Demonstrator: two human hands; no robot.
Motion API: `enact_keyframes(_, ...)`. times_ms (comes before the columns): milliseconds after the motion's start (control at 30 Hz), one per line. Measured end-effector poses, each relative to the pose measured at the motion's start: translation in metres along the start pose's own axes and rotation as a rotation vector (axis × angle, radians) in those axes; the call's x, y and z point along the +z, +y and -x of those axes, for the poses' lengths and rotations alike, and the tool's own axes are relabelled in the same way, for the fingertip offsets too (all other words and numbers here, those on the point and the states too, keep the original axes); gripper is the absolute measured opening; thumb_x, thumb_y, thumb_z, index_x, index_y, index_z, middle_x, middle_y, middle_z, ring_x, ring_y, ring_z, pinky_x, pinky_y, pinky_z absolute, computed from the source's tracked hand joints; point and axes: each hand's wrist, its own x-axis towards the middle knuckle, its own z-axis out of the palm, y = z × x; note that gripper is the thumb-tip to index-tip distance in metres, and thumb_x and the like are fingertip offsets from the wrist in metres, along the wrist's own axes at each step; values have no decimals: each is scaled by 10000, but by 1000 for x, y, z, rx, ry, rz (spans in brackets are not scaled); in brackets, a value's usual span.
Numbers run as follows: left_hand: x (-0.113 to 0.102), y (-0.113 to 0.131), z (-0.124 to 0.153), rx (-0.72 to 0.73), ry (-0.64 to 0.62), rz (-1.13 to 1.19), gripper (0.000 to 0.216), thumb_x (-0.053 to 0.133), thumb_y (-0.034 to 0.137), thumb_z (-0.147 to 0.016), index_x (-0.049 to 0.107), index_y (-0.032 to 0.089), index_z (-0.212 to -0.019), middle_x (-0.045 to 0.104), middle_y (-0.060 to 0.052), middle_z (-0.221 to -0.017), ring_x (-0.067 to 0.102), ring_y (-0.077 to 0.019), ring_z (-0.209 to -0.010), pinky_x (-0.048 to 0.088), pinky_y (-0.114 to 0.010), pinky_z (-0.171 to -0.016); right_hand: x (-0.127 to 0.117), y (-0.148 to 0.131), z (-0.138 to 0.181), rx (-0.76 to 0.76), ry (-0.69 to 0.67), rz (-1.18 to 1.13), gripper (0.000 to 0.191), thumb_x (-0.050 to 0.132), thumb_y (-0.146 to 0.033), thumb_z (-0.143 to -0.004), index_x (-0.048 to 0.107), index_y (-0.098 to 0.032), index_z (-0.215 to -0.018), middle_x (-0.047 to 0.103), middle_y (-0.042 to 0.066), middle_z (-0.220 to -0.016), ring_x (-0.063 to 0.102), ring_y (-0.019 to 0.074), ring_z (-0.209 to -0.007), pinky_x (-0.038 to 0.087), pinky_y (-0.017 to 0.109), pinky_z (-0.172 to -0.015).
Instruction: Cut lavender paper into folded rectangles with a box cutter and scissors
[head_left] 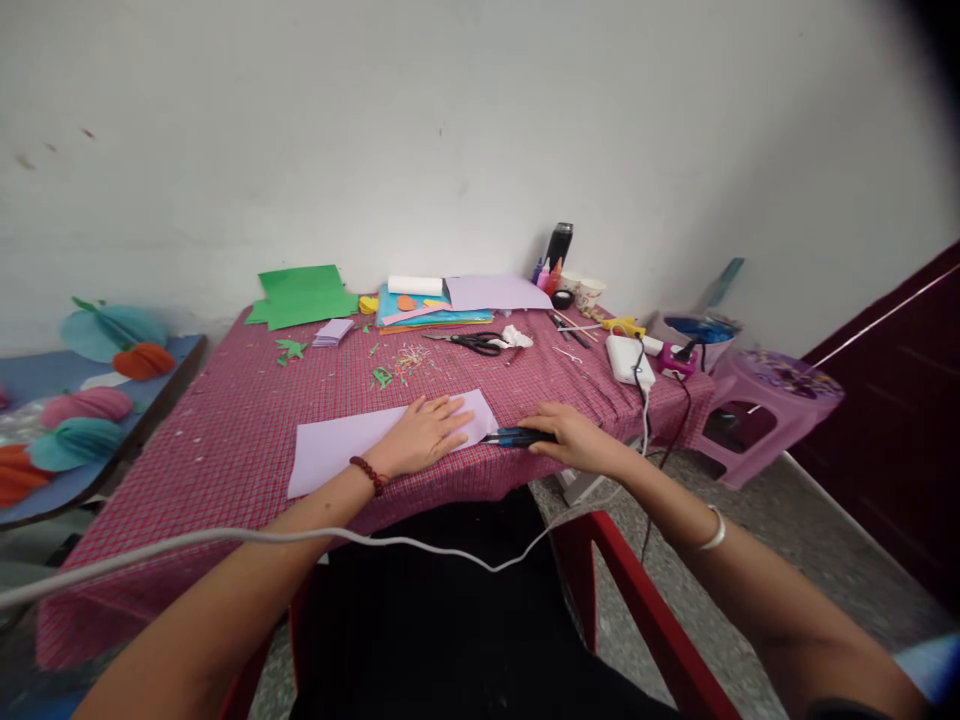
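A folded sheet of lilac paper (341,447) lies along the front of the table. Pressing flat on its right part is my left hand (426,436), fingers spread, with nothing held in it. My right hand (566,437) is closed around a blue and black utility knife (517,437). The knife lies low over the tablecloth, and its tip meets the paper's right end; whether it sits inside the fold I cannot tell. Behind the paper are black-handled scissors (476,343) and a crumpled white tissue (516,338).
Green sheets (304,295), small lilac squares (332,333) and paper scraps (410,362) lie on the checked tablecloth (247,420). A white power strip (630,360) with cords stands at the right. One white cable (360,540) crosses before my lap. Paper pumpkins (142,360) rest on the left table.
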Motion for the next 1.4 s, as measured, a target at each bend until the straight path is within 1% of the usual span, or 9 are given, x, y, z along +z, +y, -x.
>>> enact_keyframes(133,1,-1,1,8,14,10,565,175,565,-957,368,336,-1436,317,-16,-1541,279,-235,-1406,181,-467,-1121,2,-6,-10,-25,-19,1,282,592,-270,-874,651,-180,-1135,629,87,-948,561,220,-901,416,343,-805)
enact_keyframes(400,0,0,-2,-2,12,39,579,170,578,-953,386,328,-1428,330,-15,-1535,280,-228,-1407,174,-459,-1133,4,-9,-2,-29,-11,-42,303,572,-280,-893,632,-180,-1173,616,86,-938,555,213,-886,415,326,-790)
enact_keyframes(467,-3,-9,0,-16,3,99,582,150,552,-965,382,298,-1434,351,-15,-1525,296,-195,-1401,183,-420,-1142,5,-9,-2,-28,-13,-20,294,568,-283,-896,639,-174,-1159,614,88,-933,551,217,-885,412,332,-789)
enact_keyframes(567,-7,-33,16,-67,-6,135,591,149,529,-973,378,248,-1439,356,-27,-1522,299,-166,-1400,188,-378,-1152,7,-8,-3,-29,-14,-11,285,566,-287,-897,643,-164,-1143,614,91,-932,547,220,-888,409,338,-793)
enact_keyframes(667,-8,-59,41,-130,-6,40,593,193,559,-960,387,261,-1435,317,-32,-1539,265,-205,-1418,150,-440,-1162,7,-8,-4,-29,-11,-23,260,574,-281,-890,653,-165,-1109,616,87,-926,548,218,-885,410,334,-792)
enact_keyframes(767,-6,-70,59,-161,-5,-27,586,204,570,-955,377,289,-1439,285,-24,-1551,255,-230,-1422,155,-472,-1155,7,-12,-9,-29,-9,-31,248,588,-272,-877,657,-168,-1092,621,84,-928,553,215,-883,415,329,-791)
enact_keyframes(1000,-5,-64,59,-161,28,-43,571,203,568,-954,376,316,-1437,307,-19,-1544,290,-231,-1406,183,-464,-1144,15,-29,-32,-56,-7,-47,277,611,-227,-847,649,-164,-1114,635,87,-961,571,212,-904,429,332,-822)
enact_keyframes(1267,-7,-64,61,-166,31,-43,579,203,573,-952,383,307,-1433,310,-18,-1543,278,-235,-1411,188,-461,-1142,14,-23,-17,-90,-5,-67,284,590,-265,-874,645,-168,-1135,634,95,-985,561,222,-912,429,351,-815)
enact_keyframes(1400,-6,-64,60,-165,35,-43,568,212,567,-953,391,313,-1428,319,-18,-1539,291,-232,-1405,187,-458,-1142,17,-32,-25,-86,2,-63,292,600,-259,-865,648,-175,-1141,639,91,-970,568,221,-915,435,352,-820)
